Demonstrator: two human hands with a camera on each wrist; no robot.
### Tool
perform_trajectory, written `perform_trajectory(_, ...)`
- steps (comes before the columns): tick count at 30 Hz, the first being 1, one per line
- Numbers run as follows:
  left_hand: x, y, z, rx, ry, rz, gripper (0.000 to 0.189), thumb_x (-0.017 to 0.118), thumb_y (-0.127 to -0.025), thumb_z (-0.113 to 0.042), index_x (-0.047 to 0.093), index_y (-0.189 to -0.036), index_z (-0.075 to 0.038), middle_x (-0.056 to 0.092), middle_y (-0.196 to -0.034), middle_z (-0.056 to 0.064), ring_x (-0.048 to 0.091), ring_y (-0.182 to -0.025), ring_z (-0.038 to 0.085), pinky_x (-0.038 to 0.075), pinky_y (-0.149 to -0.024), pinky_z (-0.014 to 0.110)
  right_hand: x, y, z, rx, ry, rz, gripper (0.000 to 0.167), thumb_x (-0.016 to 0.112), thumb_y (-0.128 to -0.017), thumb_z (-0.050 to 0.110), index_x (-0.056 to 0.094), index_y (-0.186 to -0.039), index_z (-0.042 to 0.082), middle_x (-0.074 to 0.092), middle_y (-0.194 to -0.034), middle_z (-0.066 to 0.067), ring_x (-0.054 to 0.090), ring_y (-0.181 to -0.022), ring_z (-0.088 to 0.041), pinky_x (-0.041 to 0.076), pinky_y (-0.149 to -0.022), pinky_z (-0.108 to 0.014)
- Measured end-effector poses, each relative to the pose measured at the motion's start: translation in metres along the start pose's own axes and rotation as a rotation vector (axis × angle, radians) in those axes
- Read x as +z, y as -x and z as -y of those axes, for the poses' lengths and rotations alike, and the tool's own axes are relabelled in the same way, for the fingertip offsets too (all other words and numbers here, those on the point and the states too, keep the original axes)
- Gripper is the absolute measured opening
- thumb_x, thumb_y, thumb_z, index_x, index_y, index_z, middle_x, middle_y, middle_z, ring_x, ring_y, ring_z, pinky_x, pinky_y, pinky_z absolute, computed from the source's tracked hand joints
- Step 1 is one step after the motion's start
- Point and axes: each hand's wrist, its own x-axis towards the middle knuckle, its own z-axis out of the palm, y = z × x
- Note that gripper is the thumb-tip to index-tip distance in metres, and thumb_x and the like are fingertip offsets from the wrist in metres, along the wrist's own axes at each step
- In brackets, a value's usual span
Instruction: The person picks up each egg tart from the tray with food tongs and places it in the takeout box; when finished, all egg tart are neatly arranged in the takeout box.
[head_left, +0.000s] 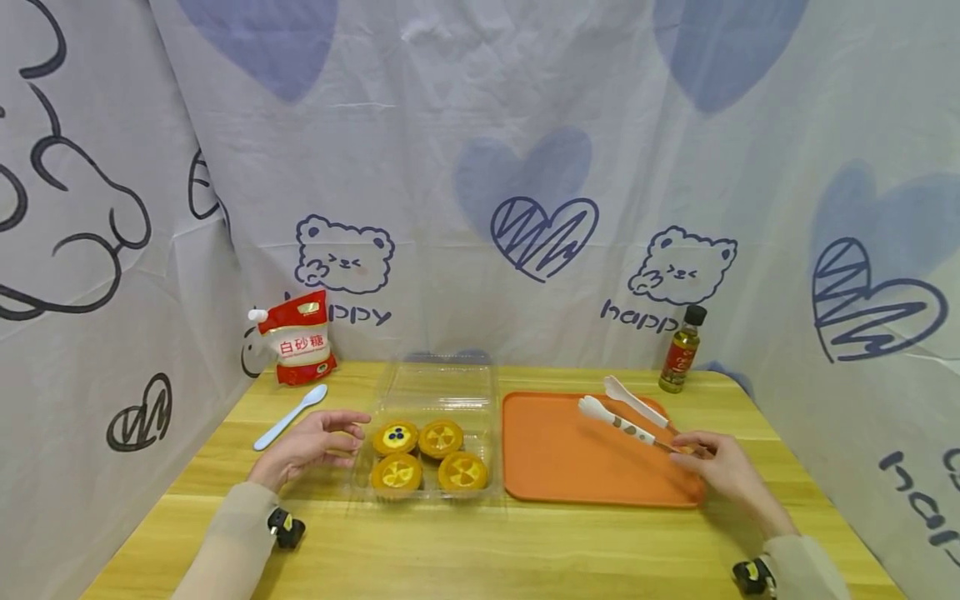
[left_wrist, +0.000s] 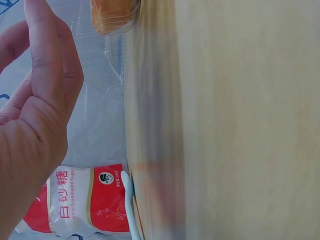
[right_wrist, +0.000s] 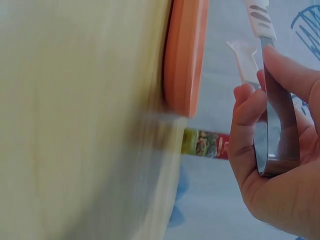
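My right hand (head_left: 716, 462) grips a pair of tongs (head_left: 622, 423) by the metal handle, over the right part of an orange tray (head_left: 540, 454). The tongs' white tips are spread apart with nothing between them; the right wrist view shows fingers curled round the bent metal strip (right_wrist: 280, 135). Beside a clear plastic clamshell box (head_left: 491, 450), my left hand (head_left: 318, 446) hovers with loosely bent fingers and holds nothing. The box lid is raised at the back. Several egg tarts (head_left: 462, 472) sit inside, one topped with dark berries (head_left: 395, 437).
A red and white bag of white granulated sugar (head_left: 302, 342) stands at the back left, with a pale blue spoon (head_left: 291, 417) in front of it. Behind the tray's right end stands a small oil bottle (head_left: 681, 354). A printed cloth (head_left: 442, 250) hangs behind the wooden table (head_left: 480, 550).
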Motion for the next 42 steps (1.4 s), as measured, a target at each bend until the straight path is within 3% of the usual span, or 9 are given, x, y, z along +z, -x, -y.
perform_trajectory(2, 0.000, 0.000, 0.000, 0.000, 0.000, 0.001, 0.057, 0.063, -0.091, -0.001, 0.040, -0.143, 0.008, 0.057, -0.110, 0.012, 0.063, -0.085, 0.016, 0.061, -0.076, 0.035, -0.003, 0.001, -0.003, 0.022, 0.007, 0.003, 0.044, 0.071, -0.091, 0.028, 0.065, -0.123, -0.002, 0.058, -0.132, -0.026, 0.053, -0.123, -0.045, 0.049, -0.099, -0.048)
perform_trajectory(5, 0.000, 0.000, -0.001, 0.000, -0.001, 0.002, 0.058, 0.064, -0.091, -0.001, 0.040, -0.143, 0.008, 0.057, -0.110, 0.012, 0.063, -0.086, 0.017, 0.061, -0.076, 0.035, -0.007, 0.001, -0.008, 0.051, -0.008, -0.001, 0.049, 0.071, -0.091, 0.030, 0.063, -0.126, -0.003, 0.055, -0.136, -0.027, 0.050, -0.126, -0.044, 0.054, -0.091, -0.041)
perform_trajectory(9, 0.000, -0.001, -0.001, -0.003, -0.004, 0.001, 0.058, 0.065, -0.090, -0.001, 0.041, -0.143, 0.007, 0.057, -0.112, 0.013, 0.063, -0.086, 0.017, 0.061, -0.077, 0.036, -0.012, 0.001, -0.014, 0.089, -0.056, -0.013, 0.053, 0.074, -0.088, 0.029, 0.062, -0.129, -0.003, 0.060, -0.129, -0.024, 0.059, -0.097, -0.020, 0.050, -0.060, -0.027)
perform_trajectory(12, 0.000, -0.001, 0.000, -0.003, -0.006, 0.000, 0.058, 0.065, -0.090, -0.001, 0.041, -0.142, 0.007, 0.057, -0.113, 0.014, 0.063, -0.087, 0.017, 0.061, -0.077, 0.036, -0.016, 0.002, -0.018, 0.115, -0.117, -0.011, 0.057, 0.075, -0.087, 0.029, 0.059, -0.131, -0.005, 0.061, -0.124, -0.023, 0.053, -0.075, -0.011, 0.048, -0.052, -0.028)
perform_trajectory(16, 0.000, -0.001, 0.001, 0.005, -0.004, 0.001, 0.058, 0.065, -0.090, -0.002, 0.041, -0.142, 0.008, 0.057, -0.112, 0.014, 0.064, -0.087, 0.017, 0.061, -0.078, 0.036, -0.022, 0.005, -0.021, 0.127, -0.146, -0.025, 0.059, 0.074, -0.088, 0.026, 0.055, -0.132, -0.009, 0.065, -0.114, -0.018, 0.051, -0.066, -0.009, 0.048, -0.051, -0.029)
perform_trajectory(22, -0.001, -0.001, 0.002, 0.009, 0.000, 0.004, 0.059, 0.065, -0.090, -0.002, 0.040, -0.142, 0.008, 0.057, -0.113, 0.015, 0.064, -0.087, 0.017, 0.061, -0.077, 0.036, -0.032, 0.008, -0.027, 0.161, -0.155, -0.038, 0.061, 0.071, -0.091, 0.026, 0.051, -0.134, -0.012, 0.063, -0.086, 0.007, 0.055, -0.066, -0.010, 0.052, -0.058, -0.027)
perform_trajectory(31, 0.000, 0.000, 0.001, 0.009, -0.005, -0.001, 0.058, 0.065, -0.091, -0.002, 0.040, -0.142, 0.009, 0.056, -0.114, 0.016, 0.064, -0.088, 0.017, 0.061, -0.078, 0.036, -0.041, 0.013, -0.036, 0.184, -0.237, -0.072, 0.067, 0.070, -0.092, 0.024, 0.043, -0.137, -0.017, 0.065, -0.109, 0.001, 0.063, -0.074, -0.007, 0.059, -0.067, -0.028)
perform_trajectory(37, -0.001, 0.000, 0.001, 0.008, -0.007, 0.005, 0.058, 0.064, -0.092, -0.003, 0.040, -0.143, 0.008, 0.056, -0.115, 0.016, 0.063, -0.089, 0.017, 0.061, -0.079, 0.036, -0.045, 0.016, -0.040, 0.233, -0.307, -0.079, 0.070, 0.068, -0.092, 0.021, 0.035, -0.141, -0.018, 0.062, -0.104, 0.002, 0.066, -0.076, -0.008, 0.061, -0.073, -0.031)
perform_trajectory(42, -0.002, -0.001, 0.002, 0.008, -0.006, 0.008, 0.058, 0.064, -0.091, -0.003, 0.040, -0.143, 0.008, 0.057, -0.113, 0.014, 0.063, -0.088, 0.017, 0.061, -0.079, 0.036, -0.046, 0.016, -0.046, 0.194, -0.337, -0.106, 0.069, 0.070, -0.091, 0.016, 0.036, -0.139, -0.021, 0.064, -0.100, 0.011, 0.068, -0.076, -0.007, 0.061, -0.074, -0.030)
